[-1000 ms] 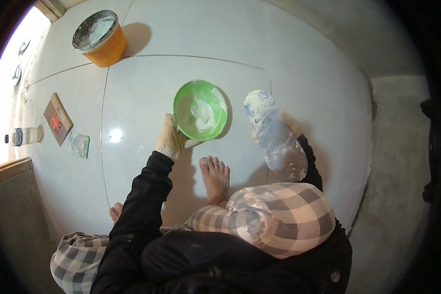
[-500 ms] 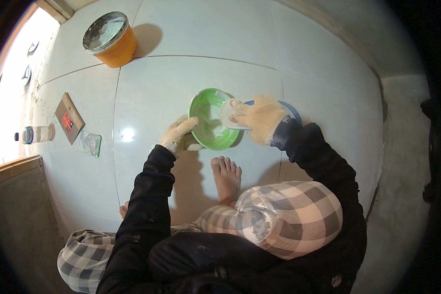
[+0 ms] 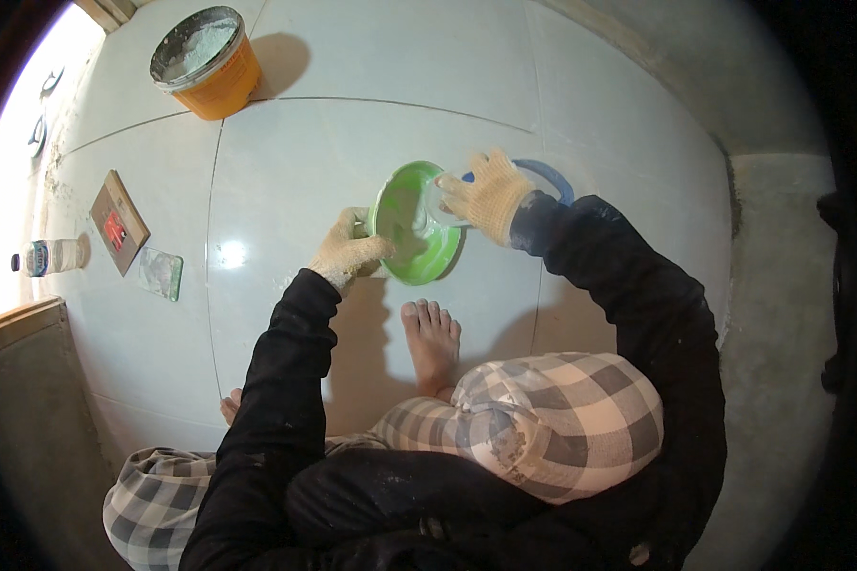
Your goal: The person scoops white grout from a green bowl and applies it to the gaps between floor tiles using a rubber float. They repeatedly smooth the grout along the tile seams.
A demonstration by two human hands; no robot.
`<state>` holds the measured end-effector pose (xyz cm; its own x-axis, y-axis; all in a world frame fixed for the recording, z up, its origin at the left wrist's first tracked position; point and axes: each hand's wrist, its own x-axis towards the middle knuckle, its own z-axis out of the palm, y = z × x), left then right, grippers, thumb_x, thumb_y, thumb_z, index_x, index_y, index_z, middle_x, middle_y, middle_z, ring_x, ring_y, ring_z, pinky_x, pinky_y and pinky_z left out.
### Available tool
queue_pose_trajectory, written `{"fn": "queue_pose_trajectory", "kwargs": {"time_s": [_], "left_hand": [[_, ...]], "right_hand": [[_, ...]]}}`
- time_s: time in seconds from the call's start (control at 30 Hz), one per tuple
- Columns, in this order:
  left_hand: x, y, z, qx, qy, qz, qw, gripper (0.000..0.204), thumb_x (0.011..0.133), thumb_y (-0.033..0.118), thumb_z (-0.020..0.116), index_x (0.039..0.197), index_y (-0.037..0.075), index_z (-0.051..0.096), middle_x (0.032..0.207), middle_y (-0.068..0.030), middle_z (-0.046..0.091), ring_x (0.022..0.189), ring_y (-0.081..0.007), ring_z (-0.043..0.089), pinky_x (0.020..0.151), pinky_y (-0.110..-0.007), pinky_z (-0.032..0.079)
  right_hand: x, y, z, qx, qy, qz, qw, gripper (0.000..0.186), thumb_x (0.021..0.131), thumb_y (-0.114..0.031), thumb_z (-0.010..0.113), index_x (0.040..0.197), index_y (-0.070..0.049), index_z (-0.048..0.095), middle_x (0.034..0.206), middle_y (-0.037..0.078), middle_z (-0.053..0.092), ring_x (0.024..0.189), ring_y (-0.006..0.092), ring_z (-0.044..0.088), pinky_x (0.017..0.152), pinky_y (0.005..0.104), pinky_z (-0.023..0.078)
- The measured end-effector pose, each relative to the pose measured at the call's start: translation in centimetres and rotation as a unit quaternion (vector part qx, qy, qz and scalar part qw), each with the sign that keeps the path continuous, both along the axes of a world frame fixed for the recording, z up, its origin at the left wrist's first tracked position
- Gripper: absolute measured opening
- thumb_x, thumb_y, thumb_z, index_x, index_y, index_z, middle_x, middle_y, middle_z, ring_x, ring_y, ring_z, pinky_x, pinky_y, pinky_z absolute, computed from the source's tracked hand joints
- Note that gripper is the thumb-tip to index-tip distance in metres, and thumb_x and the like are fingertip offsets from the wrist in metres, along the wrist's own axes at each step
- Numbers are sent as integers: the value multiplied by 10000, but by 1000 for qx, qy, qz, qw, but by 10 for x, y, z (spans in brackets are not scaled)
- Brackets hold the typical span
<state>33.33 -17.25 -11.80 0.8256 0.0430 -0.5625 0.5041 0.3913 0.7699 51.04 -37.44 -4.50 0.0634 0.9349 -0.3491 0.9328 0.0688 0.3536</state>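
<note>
My left hand (image 3: 348, 249), in a cream knitted glove, grips the left rim of a green bowl (image 3: 435, 255), thumb at the inside edge. The bowl is tilted, and white paste (image 3: 408, 211) coats its inside. My right hand (image 3: 490, 198), gloved alike, is closed on a pale, translucent flat piece like a scraper (image 3: 432, 204). That piece reaches over the bowl's right rim into it; its far end blends with the paste. A curved blue rim (image 3: 548, 175) shows behind my right hand, which hides the rest of that thing.
An orange bucket (image 3: 221, 88) with whitish powder stands far left on pale tiles (image 3: 352, 133). Further left are a board (image 3: 119, 224), a clear flat packet (image 3: 161, 273) and a plastic bottle (image 3: 57, 257). My bare foot (image 3: 432, 338) is just below the bowl. A wall (image 3: 781, 314) runs along the right.
The bowl tilts more, its opening turned toward the right. My right hand has moved up and slightly left, bringing the pale piece further into the bowl. My left hand still holds the rim.
</note>
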Motion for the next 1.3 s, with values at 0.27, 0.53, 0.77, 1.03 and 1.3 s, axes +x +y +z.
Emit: {"fn": "queue_pose_trajectory", "kwargs": {"time_s": [0.27, 0.53, 0.77, 1.03, 1.3], "left_hand": [[-3, -10, -5, -5, -41, 42, 998, 742, 731, 119, 773, 1341, -44, 382, 1027, -135, 621, 817, -164, 622, 635, -279, 521], [1, -5, -13, -46, -15, 65, 997, 687, 754, 98, 763, 1330, -49, 418, 1102, -147, 614, 842, -171, 639, 648, -286, 549], [3, -16, -12, -52, -44, 62, 996, 743, 762, 107, 794, 1342, -69, 364, 1149, -160, 597, 911, -196, 659, 745, -329, 595], [1, -53, -32, -10, -152, 114, 982, 804, 740, 36, 813, 1359, -62, 309, 1262, -190, 531, 1127, -228, 588, 871, -358, 567], [11, -43, -43, -117, -127, 148, 974, 785, 788, 9, 763, 1431, -10, 313, 1314, -175, 519, 1127, -241, 606, 866, -361, 580]], "right_hand": [[-3, -6, 10, -149, 292, -190, 925, 604, 833, -373, 617, 1401, -190, 526, 1275, 145, 607, 1022, 336, 659, 907, 454, 526], [23, -6, 6, -101, 302, -166, 933, 569, 863, -406, 587, 1381, -176, 546, 1428, 132, 520, 1111, 346, 624, 967, 437, 501], [-2, 5, -7, -35, 285, -238, 928, 589, 890, -416, 592, 1371, -82, 526, 1306, 168, 590, 1070, 361, 626, 916, 442, 508], [-2, 2, -39, -85, 531, -534, 652, 579, 902, -500, 582, 1201, -9, 645, 998, 193, 709, 941, 288, 687, 784, 394, 559], [-34, -61, -60, 170, 880, -444, -5, 442, 969, -354, 587, 1265, -26, 581, 1004, 118, 687, 863, 201, 683, 694, 348, 588]]}}
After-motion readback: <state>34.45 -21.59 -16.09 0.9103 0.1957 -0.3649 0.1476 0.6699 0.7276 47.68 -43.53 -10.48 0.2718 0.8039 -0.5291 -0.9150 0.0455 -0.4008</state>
